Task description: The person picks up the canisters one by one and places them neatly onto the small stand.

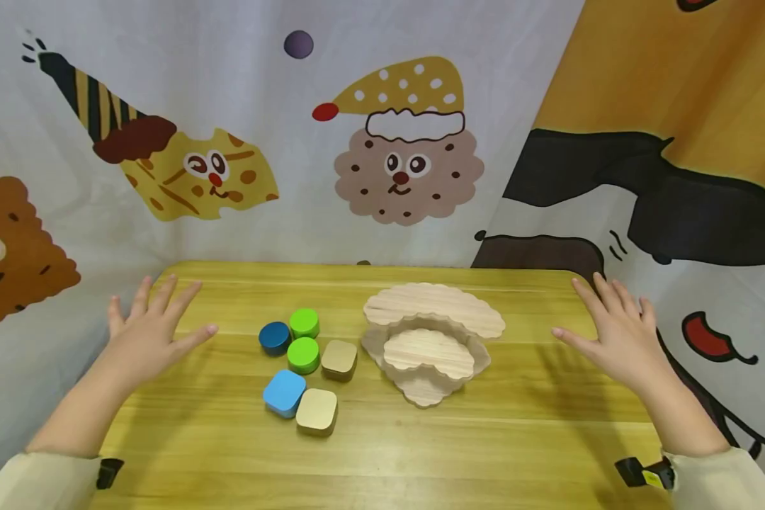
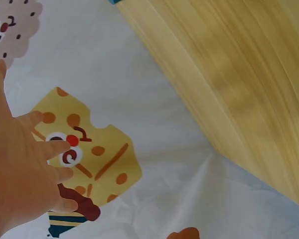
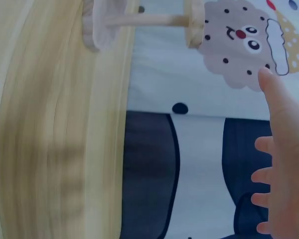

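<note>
My left hand (image 1: 145,327) hovers at the table's left side, fingers spread, holding nothing; the left wrist view shows the same hand (image 2: 27,164) against the curtain. My right hand (image 1: 621,340) is spread in the air at the right, also holding nothing, and shows in the right wrist view (image 3: 294,154). Between them stands a wooden tiered stand with scalloped tiers (image 1: 433,304); a post (image 3: 149,20) joins two tiers. Left of it lie a dark blue round block (image 1: 275,338), two green round blocks (image 1: 303,355), a light blue rounded-square block (image 1: 285,392) and two gold rounded-square blocks (image 1: 317,410).
The wood-grain table (image 1: 459,460) spans the area below both hands. A cartoon-printed curtain (image 1: 248,85) hangs behind its far edge and along the sides. Dark wrist straps (image 1: 644,473) sit at the cuffs of the light sleeves (image 1: 717,482).
</note>
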Demonstrator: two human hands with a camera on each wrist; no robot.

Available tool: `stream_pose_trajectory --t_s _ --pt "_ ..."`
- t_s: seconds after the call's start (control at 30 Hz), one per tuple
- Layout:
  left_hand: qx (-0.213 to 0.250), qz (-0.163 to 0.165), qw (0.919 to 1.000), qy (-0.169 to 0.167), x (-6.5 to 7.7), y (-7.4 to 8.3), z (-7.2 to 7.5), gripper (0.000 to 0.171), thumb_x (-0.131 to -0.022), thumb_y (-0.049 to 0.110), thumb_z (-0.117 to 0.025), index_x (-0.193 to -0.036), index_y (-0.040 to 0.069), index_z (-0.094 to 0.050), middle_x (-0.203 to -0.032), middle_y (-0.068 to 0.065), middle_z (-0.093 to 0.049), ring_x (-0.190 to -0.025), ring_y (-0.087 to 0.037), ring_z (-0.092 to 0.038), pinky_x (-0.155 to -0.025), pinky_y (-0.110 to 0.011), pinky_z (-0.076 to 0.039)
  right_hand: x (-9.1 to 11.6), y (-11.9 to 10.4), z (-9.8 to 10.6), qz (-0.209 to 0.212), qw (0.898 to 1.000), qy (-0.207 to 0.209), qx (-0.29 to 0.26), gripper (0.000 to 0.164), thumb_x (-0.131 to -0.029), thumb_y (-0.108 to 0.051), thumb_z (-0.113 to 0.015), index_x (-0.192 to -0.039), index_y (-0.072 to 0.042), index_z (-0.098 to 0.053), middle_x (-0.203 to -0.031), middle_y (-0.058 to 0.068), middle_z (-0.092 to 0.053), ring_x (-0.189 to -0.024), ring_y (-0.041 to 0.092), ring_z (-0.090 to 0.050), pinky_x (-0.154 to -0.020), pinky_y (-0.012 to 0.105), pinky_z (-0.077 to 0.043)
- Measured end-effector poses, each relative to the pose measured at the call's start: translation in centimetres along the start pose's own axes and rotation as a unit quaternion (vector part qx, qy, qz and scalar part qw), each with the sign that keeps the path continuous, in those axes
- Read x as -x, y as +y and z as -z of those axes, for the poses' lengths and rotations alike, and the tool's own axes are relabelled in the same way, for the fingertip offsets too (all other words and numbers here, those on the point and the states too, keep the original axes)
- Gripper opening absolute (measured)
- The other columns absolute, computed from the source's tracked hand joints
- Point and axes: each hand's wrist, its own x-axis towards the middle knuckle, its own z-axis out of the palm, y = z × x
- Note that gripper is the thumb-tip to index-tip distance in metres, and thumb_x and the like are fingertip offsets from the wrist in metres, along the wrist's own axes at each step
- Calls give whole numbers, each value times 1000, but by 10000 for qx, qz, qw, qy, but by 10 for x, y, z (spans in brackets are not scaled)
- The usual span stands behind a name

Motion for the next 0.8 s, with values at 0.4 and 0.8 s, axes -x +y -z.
stream_pose_trajectory --t_s 0.4,0.8 --pt "219 -400 9964 708 11 34 -10 81 -90 54 -58 -152 16 -24 -149 -26 -25 -137 -49 -10 -98 -73 5 4 -35 -9 230 9943 678 -784 80 -85 -46 -69 -149 -13 -34 -149 21 -29 -130 50 -25 -100 69 -8" --pt "847 -887 9845 1253 26 58 -35 74 -86 42 -69 -146 13 -38 -141 -23 -39 -126 -45 -32 -93 -68 -17 2 -57 -32 461 9843 1069 -1327 68 -84 -39 -71 -140 -8 -46 -142 21 -40 -124 49 -35 -98 68 -18"
